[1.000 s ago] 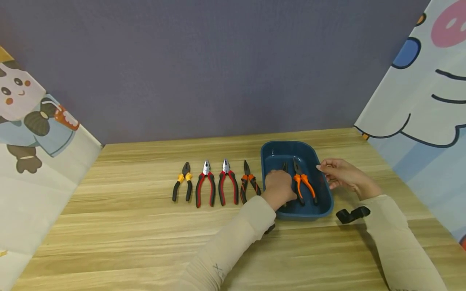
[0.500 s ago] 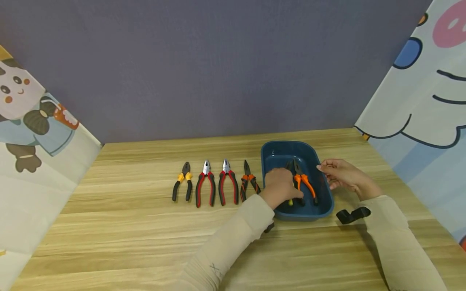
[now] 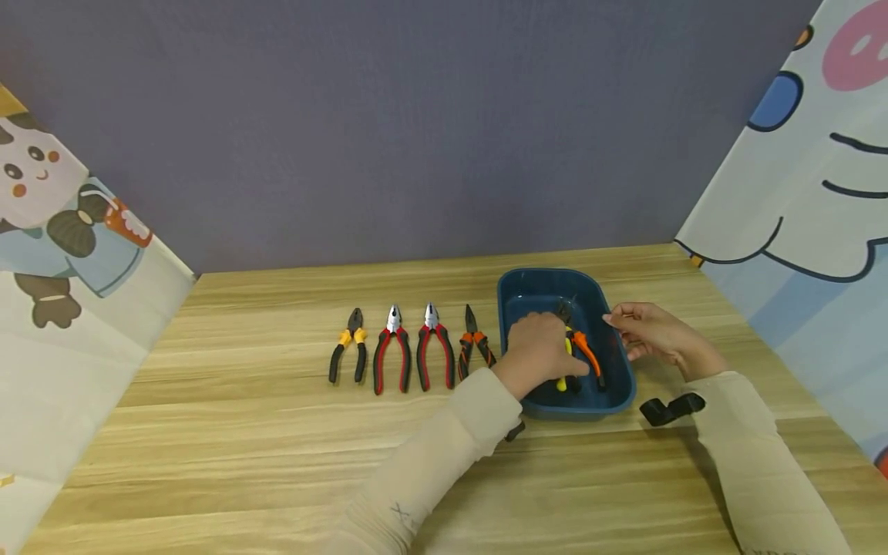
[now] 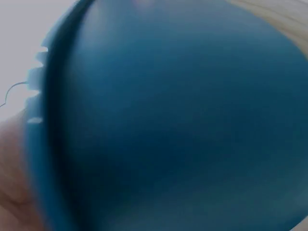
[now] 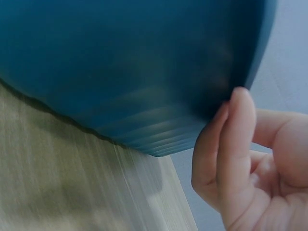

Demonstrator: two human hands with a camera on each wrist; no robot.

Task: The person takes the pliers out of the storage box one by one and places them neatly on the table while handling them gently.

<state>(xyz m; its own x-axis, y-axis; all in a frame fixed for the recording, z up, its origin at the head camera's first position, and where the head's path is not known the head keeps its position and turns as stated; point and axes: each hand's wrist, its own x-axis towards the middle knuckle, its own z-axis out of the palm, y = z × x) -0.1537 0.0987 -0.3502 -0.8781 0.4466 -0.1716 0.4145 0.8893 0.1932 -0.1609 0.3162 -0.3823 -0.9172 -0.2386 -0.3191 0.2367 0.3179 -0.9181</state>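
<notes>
Two hands at the blue tray [image 3: 551, 286]: your left hand [image 3: 536, 351] is inside, fingers hidden, can't tell its grip; yellow-handled pliers [image 3: 569, 348] show just right of it. Only right-wrist view clearly shows your right hand [image 3: 655, 337] pinching the rim [image 5: 262, 43].

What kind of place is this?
Probably a small indoor workspace, boxed in like a booth. You can see a grey panel behind the wood-grain table, cartoon-printed panels on both sides, and four pliers lying in a row beside a blue tray.
</notes>
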